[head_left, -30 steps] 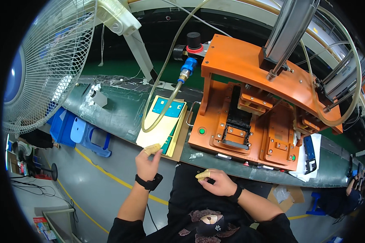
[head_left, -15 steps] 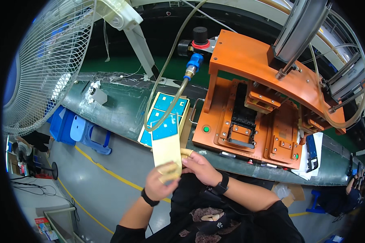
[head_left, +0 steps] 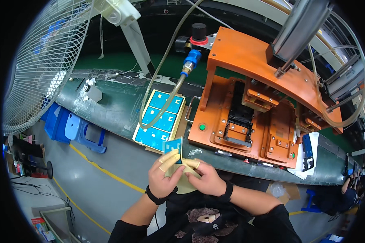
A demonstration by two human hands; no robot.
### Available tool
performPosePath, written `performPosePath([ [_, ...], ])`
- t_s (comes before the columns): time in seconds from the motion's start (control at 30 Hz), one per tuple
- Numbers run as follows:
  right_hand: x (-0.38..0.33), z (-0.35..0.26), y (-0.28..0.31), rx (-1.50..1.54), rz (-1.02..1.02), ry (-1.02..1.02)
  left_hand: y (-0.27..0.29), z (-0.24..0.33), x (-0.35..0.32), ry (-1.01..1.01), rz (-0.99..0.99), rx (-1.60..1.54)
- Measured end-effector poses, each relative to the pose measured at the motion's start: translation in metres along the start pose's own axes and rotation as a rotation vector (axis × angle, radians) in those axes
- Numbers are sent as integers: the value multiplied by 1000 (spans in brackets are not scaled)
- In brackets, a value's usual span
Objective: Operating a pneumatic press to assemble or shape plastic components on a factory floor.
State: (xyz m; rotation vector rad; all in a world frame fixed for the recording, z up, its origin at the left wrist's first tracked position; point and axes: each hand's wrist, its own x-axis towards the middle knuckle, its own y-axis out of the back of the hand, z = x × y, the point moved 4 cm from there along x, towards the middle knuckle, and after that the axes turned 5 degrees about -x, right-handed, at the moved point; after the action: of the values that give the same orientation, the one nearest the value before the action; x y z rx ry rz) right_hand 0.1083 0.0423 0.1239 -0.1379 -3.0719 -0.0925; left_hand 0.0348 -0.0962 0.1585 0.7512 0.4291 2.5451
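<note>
Close to my body, both hands meet over a small sheet, its blue upper part (head_left: 174,145) standing up and its pale cream part (head_left: 185,186) hanging below. My left hand (head_left: 163,175) pinches the sheet at its left side, with pale yellow covers on some fingertips. Opposite it, my right hand (head_left: 207,178) grips the sheet's right side between thumb and fingers; it wears similar covers. Just beyond lies a stack of cream sheets (head_left: 138,137) bearing blue rectangles with small cutouts. Fingers partly hide the held sheet.
An orange press (head_left: 198,139) with black fixtures and cylinders stands on the green table (head_left: 113,117) at right. A clear hose (head_left: 169,106) loops over the stack. At left is a fan (head_left: 48,52); a dark blue panel (head_left: 308,148) lies on white paper at right.
The cream sheet has come down off the stack toward my body, and its blue part now shows upright. My left hand has moved up beside the right. The stack's blue rectangles are uncovered.
</note>
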Motion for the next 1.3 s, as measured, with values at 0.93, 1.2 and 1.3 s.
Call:
performPosePath([
  [0.93, -627, 264, 80, 437, 1790, -1141, -126, 8, -29, 420, -467, -1057],
  [1.2, -502, 205, 178, 45, 1702, -701, -129, 15, -20, 463, -520, -967],
  [1.3, -357, 101, 208, -123, 1455, -330, -124, 22, -16, 399, -532, -947],
])
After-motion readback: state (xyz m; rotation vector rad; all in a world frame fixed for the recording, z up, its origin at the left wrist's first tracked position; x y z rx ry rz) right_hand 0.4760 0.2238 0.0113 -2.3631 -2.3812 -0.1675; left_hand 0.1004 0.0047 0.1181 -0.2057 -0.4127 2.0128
